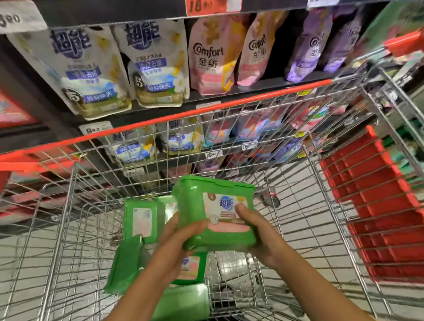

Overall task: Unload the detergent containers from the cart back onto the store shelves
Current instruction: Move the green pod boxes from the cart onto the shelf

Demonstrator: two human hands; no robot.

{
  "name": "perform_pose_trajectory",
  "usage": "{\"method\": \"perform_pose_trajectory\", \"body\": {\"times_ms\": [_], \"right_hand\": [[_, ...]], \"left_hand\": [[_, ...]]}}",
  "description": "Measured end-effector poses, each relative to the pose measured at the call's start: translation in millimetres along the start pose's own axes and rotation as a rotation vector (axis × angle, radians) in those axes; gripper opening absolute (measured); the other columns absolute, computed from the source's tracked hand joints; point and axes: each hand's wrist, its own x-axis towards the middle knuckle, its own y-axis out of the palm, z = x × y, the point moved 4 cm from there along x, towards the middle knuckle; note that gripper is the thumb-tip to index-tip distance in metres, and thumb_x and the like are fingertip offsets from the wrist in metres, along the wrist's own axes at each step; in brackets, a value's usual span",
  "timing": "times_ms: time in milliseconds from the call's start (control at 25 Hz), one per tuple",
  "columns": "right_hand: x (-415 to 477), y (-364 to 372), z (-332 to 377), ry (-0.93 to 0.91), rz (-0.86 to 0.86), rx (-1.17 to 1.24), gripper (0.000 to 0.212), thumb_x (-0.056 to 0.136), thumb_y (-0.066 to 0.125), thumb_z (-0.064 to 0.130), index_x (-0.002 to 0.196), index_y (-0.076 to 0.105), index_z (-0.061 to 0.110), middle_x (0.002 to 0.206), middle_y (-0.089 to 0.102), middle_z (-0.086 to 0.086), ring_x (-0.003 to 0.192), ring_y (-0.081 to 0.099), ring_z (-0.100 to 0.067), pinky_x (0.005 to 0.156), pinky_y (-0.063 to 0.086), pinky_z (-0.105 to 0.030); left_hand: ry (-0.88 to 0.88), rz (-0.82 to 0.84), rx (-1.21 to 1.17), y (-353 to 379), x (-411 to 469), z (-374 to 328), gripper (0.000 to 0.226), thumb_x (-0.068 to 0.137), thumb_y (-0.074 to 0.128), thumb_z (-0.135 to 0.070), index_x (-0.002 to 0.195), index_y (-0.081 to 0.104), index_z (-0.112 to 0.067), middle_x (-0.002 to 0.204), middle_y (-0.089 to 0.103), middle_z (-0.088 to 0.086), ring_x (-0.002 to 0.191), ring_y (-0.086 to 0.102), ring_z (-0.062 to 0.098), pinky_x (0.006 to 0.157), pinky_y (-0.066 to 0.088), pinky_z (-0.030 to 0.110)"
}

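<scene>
A green detergent box with a pink and white label hangs above the wire cart, held by both hands. My left hand grips its near left edge, fingers curled under it. My right hand grips the right side, thumb pressed on the label. Several more green boxes lie in the cart below: one upright, one leaning at the left, one at the bottom, and another partly hidden under my left wrist.
Store shelves behind the cart hold white detergent pouches, pink Comfort pouches and purple pouches. The cart's red rim runs across the view. Its red child seat flap is at the right.
</scene>
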Motion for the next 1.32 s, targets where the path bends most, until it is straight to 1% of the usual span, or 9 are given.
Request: {"method": "perform_pose_trajectory", "body": {"times_ms": [120,280,520,600,760,1000,1080,1240,1320], "right_hand": [[-13,11,3,-0.046,0.076,-0.078,0.05,0.072,0.078,0.033,0.115,0.065,0.013,0.112,0.072,-0.012,0.094,0.071,-0.023,0.069,0.058,-0.034],[-33,28,10,-0.291,-0.045,-0.163,0.059,0.066,0.084,0.023,0.118,0.059,0.013,0.108,0.073,-0.01,0.095,0.072,-0.026,0.074,0.058,-0.031],[-77,70,20,-0.598,-0.047,-0.327,0.074,0.056,0.086,0.039,0.12,0.05,0.027,0.105,0.073,0.004,0.092,0.072,-0.014,0.069,0.056,-0.022],[-87,84,13,-0.644,-0.021,-0.356,0.075,0.055,0.085,0.044,0.12,0.049,0.03,0.104,0.073,0.005,0.091,0.072,-0.014,0.069,0.057,-0.024],[-105,112,3,-0.624,0.081,-0.405,0.096,0.048,0.085,0.051,0.131,0.047,0.02,0.109,0.072,-0.001,0.098,0.07,-0.015,0.081,0.058,-0.033],[-134,167,-25,-0.589,0.392,-0.52,0.072,0.062,0.083,0.036,0.124,0.052,0.017,0.104,0.074,0.005,0.092,0.072,-0.013,0.075,0.058,-0.026],[-146,190,-42,-0.557,0.455,-0.549,0.067,0.06,0.083,0.035,0.119,0.055,0.019,0.102,0.075,0.002,0.091,0.072,-0.016,0.077,0.057,-0.031],[-176,249,-83,-0.536,0.627,-0.627,0.069,0.057,0.081,0.043,0.117,0.057,0.017,0.1,0.075,0.005,0.089,0.072,-0.013,0.071,0.055,-0.02],[-191,285,-105,-0.541,0.695,-0.67,0.062,0.06,0.083,0.037,0.114,0.057,0.017,0.098,0.075,0.009,0.086,0.072,-0.007,0.068,0.052,-0.014]], "left_hand": [[0.043,0.085,0.062,-9,-9,-3,0.111,0.039,0.091,-0.032,0.139,0.046,-0.015,0.121,0.068,0.011,0.106,0.067,0.031,0.1,0.045,0.057],[0.205,0.031,0.338,-11,-28,-16,0.093,0.046,0.084,-0.065,0.129,0.05,-0.043,0.108,0.073,-0.013,0.096,0.071,0.015,0.09,0.055,0.046],[0.409,-0.163,0.284,-27,-67,-32,0.122,0.035,0.082,-0.074,0.138,0.042,-0.024,0.126,0.065,0.0,0.117,0.061,0.024,0.099,0.048,0.052],[0.464,-0.183,0.255,-36,-84,-33,0.111,0.038,0.084,-0.068,0.133,0.047,-0.023,0.114,0.071,-0.003,0.107,0.067,0.02,0.093,0.052,0.048],[0.557,-0.334,0.218,-53,-135,-27,0.076,0.047,0.081,-0.061,0.112,0.058,-0.031,0.094,0.074,-0.017,0.083,0.071,0.004,0.072,0.056,0.026],[0.579,-0.626,0.116,-91,-214,8,0.06,0.049,0.078,-0.073,0.1,0.059,-0.048,0.09,0.072,-0.024,0.077,0.07,-0.002,0.067,0.054,0.025],[0.604,-0.714,0.101,-109,-244,19,0.055,0.048,0.072,-0.074,0.099,0.057,-0.058,0.091,0.07,-0.03,0.079,0.068,-0.007,0.067,0.052,0.019],[0.671,-0.851,-0.005,-159,-300,45,0.061,0.054,0.08,-0.066,0.106,0.062,-0.039,0.09,0.072,-0.027,0.077,0.069,-0.005,0.059,0.049,0.008],[0.69,-0.902,-0.054,-190,-328,55,0.066,0.052,0.079,-0.064,0.108,0.063,-0.033,0.093,0.074,-0.02,0.082,0.071,0.001,0.067,0.053,0.018]]}}
